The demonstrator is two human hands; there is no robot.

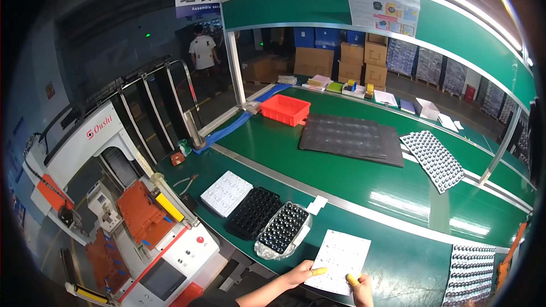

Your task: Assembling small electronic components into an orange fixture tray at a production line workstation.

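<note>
A thin white rectangular panel (341, 258) with rows of small marks is held tilted over the near edge of the green bench. My left hand (300, 274) grips its lower left edge, the thumb in a yellow finger cot lying on its face. At its lower right corner, my right hand (361, 289) pinches it, also with a yellow-covered thumb. Left of the panel is a plastic-wrapped tray of round black shiny parts (282, 228). Beside that tray are a black pocketed tray (253, 212) and a stack of similar white panels (226, 193).
Panels set with dark round parts lie at right (470, 273) and on the conveyor (434, 160). Farther off are dark flat sheets (347, 138) and a red bin (284, 110). A white machine (176, 261) with orange fixtures (144, 216) borders the bench at left.
</note>
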